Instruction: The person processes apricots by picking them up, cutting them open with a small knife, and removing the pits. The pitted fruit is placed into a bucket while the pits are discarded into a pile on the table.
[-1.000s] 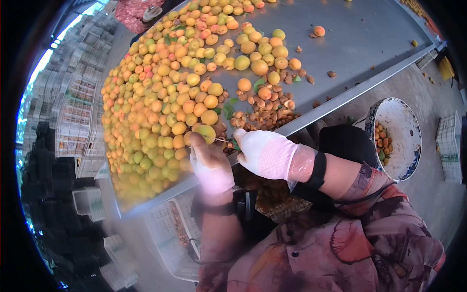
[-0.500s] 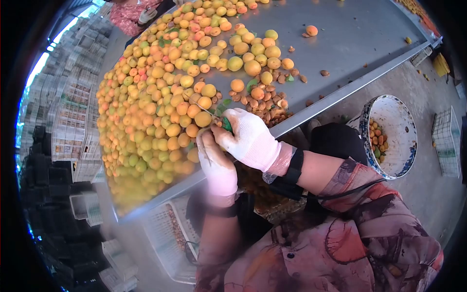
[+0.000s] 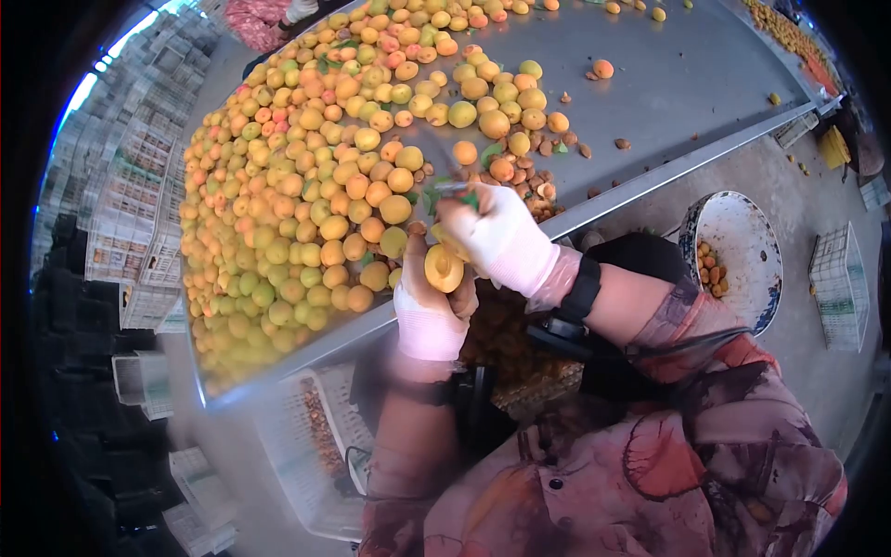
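In its white glove, my left hand (image 3: 429, 311) is closed around an apricot half (image 3: 444, 268), its yellow cut face with a hollow turned up. My right hand (image 3: 506, 237), also gloved, is wrapped round a small knife with a green handle (image 3: 471, 198). The blurred blade points up and away over the table. The right fingers are right beside the apricot half. Whole apricots (image 3: 306, 200) lie heaped to the left and ahead of both hands. Just beyond the right hand is a pile of brown apricot pits (image 3: 535, 186) near the table edge.
The metal table (image 3: 640, 102) has a raised rim. On the floor stand a round bucket (image 3: 756, 237) with fruit inside, a white crate (image 3: 840, 288) at right and another crate (image 3: 302, 469) below the table. Stacked crates (image 3: 139, 213) line the left. Another person's sleeve (image 3: 255, 20) shows at top left.
The hands have moved apart slightly. The knife has swung up off the fruit, and the apricot half's cut face now shows in my left hand.
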The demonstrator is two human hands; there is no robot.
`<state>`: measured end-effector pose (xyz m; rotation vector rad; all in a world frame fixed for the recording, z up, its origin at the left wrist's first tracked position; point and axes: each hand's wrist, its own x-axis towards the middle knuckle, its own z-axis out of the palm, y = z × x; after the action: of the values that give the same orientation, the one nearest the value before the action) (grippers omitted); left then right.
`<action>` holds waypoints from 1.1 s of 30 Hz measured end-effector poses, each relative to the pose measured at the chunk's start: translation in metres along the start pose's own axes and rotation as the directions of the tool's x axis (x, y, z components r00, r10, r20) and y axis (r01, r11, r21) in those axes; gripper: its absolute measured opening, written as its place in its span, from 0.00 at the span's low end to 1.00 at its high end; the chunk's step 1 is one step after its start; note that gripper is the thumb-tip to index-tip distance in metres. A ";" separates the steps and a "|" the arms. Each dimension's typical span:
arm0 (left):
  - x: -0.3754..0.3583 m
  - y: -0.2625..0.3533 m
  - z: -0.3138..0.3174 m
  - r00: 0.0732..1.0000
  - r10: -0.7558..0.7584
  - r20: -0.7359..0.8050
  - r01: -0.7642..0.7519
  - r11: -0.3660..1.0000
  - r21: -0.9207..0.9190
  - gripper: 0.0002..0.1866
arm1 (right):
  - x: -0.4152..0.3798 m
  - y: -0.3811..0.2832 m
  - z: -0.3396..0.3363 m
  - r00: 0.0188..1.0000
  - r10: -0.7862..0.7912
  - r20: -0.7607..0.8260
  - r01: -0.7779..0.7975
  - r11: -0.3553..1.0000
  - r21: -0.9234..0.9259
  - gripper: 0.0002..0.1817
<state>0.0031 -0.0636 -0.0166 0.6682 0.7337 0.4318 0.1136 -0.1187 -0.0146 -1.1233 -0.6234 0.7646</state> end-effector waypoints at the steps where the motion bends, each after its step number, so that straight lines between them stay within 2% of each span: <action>1: 0.002 0.000 -0.007 0.997 -0.006 0.071 0.007 1.000 -0.012 0.20 | -0.005 -0.016 -0.001 0.991 0.134 -0.028 -0.133 0.990 0.040 0.12; 2: 0.001 0.003 -0.007 0.990 -0.012 0.140 0.015 1.000 -0.021 0.20 | -0.010 -0.026 -0.005 0.962 0.268 -0.052 -0.263 0.961 0.086 0.12; 3: -0.004 0.006 -0.004 0.999 0.009 0.048 -0.011 0.998 0.060 0.23 | -0.011 -0.022 -0.008 0.967 0.252 -0.029 -0.248 0.963 0.107 0.13; 6: -0.011 0.014 -0.006 0.999 0.011 0.042 -0.014 0.998 0.067 0.27 | -0.012 -0.015 -0.019 0.944 0.327 -0.047 -0.315 0.933 0.176 0.13; 7: -0.022 0.019 -0.009 0.985 0.093 0.146 -0.145 0.906 0.398 0.28 | -0.012 -0.014 -0.022 0.943 0.330 -0.038 -0.317 0.929 0.193 0.14; 8: -0.020 0.018 -0.014 0.984 0.092 0.152 -0.146 0.906 0.397 0.28 | -0.012 -0.014 -0.024 0.944 0.327 -0.042 -0.314 0.930 0.190 0.14; 10: -0.014 0.015 -0.020 0.931 0.176 0.319 -0.352 0.662 0.662 0.30 | -0.011 -0.014 -0.025 0.939 0.332 -0.086 -0.307 0.925 0.223 0.14; 11: -0.014 0.012 -0.019 0.941 0.228 0.252 -0.339 0.665 0.666 0.30 | -0.012 -0.014 -0.025 0.939 0.332 -0.088 -0.306 0.926 0.222 0.14; 12: -0.014 0.010 -0.017 0.941 0.226 0.251 -0.337 0.666 0.665 0.30 | -0.012 -0.014 -0.024 0.938 0.341 -0.069 -0.319 0.921 0.222 0.14; 14: -0.014 0.009 -0.006 0.913 0.294 0.284 -0.408 0.653 0.638 0.22 | -0.013 -0.007 -0.018 0.934 0.354 -0.046 -0.336 0.915 0.224 0.14; 15: -0.015 0.007 0.002 0.899 0.334 0.283 -0.438 0.675 0.594 0.17 | -0.013 0.004 -0.016 0.960 0.276 -0.051 -0.264 0.949 0.170 0.14; 16: -0.013 0.007 0.001 0.899 0.336 0.281 -0.438 0.674 0.595 0.17 | -0.012 0.004 -0.012 0.980 0.194 -0.053 -0.187 0.976 0.115 0.15; 17: -0.011 0.007 0.000 0.819 0.455 0.351 -0.561 0.502 0.658 0.16 | -0.015 -0.007 -0.013 0.954 0.299 -0.023 -0.297 0.952 0.075 0.14; 18: -0.010 0.007 0.000 0.718 0.546 0.432 -0.651 0.305 0.696 0.15 | -0.012 -0.004 -0.013 0.954 0.299 -0.022 -0.296 0.952 0.077 0.14; 19: -0.014 0.011 0.004 0.835 0.461 0.300 -0.530 0.528 0.664 0.14 | -0.008 0.001 -0.012 0.989 0.141 -0.047 -0.143 0.989 -0.031 0.13; 20: -0.009 0.010 -0.001 0.834 0.463 0.300 -0.531 0.526 0.664 0.14 | -0.002 0.004 -0.012 0.998 -0.022 -0.053 0.015 0.990 -0.142 0.12; 21: 0.000 0.005 -0.010 0.807 0.503 0.308 -0.569 0.527 0.631 0.14 | 0.002 0.003 -0.015 0.988 -0.131 -0.076 0.108 0.962 -0.253 0.11; 22: 0.005 0.003 -0.016 0.779 0.544 0.312 -0.606 0.526 0.597 0.13 | 0.001 -0.015 -0.008 0.986 -0.116 -0.116 0.114 0.993 -0.025 0.11; 23: 0.003 0.001 -0.009 0.844 0.469 0.260 -0.534 0.777 0.334 0.12 | 0.007 -0.026 -0.009 0.985 -0.111 -0.131 0.111 0.994 -0.004 0.10; 24: 0.003 0.001 -0.008 0.846 0.468 0.255 -0.532 0.778 0.334 0.12 | 0.011 -0.038 -0.010 0.984 -0.102 -0.149 0.106 0.994 0.018 0.10; 25: 0.002 0.001 -0.007 0.876 0.405 0.261 -0.465 0.853 0.236 0.12 | 0.010 -0.061 -0.004 0.990 -0.035 -0.135 0.055 0.988 0.145 0.08; 26: 0.002 0.000 -0.006 0.899 0.340 0.275 -0.387 0.912 0.137 0.12 | 0.012 -0.059 -0.004 0.990 -0.031 -0.139 0.051 0.988 0.148 0.08; 27: 0.002 -0.001 -0.006 0.900 0.337 0.275 -0.384 0.913 0.140 0.12 | 0.015 -0.058 -0.005 0.987 -0.087 -0.133 0.097 0.993 0.071 0.08; 28: 0.001 -0.002 -0.005 0.900 0.353 0.254 -0.421 0.854 0.307 0.13 | 0.017 -0.058 -0.004 0.982 -0.144 -0.122 0.144 0.990 -0.005 0.10; 30: 0.001 -0.003 -0.005 0.893 0.393 0.220 -0.441 0.659 0.609 0.14 | 0.018 -0.055 0.000 0.981 -0.115 -0.157 0.119 0.993 0.019 0.09; 31: -0.006 -0.005 0.007 0.812 0.516 0.271 -0.550 0.523 0.651 0.17 | 0.018 -0.052 0.000 0.981 -0.105 -0.165 0.113 0.993 0.040 0.08; 32: -0.005 -0.004 0.007 0.815 0.513 0.269 -0.545 0.524 0.655 0.17 | 0.017 -0.049 0.001 0.980 -0.094 -0.174 0.106 0.992 0.062 0.07; 33: -0.003 -0.003 0.007 0.912 0.366 0.188 -0.410 0.773 0.484 0.21 | 0.016 -0.048 0.002 0.979 -0.063 -0.195 0.086 0.990 0.114 0.07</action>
<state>0.0067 -0.0699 -0.0131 1.3575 0.6297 0.5890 0.1325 -0.1159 0.0328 -1.0407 -0.4488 0.6138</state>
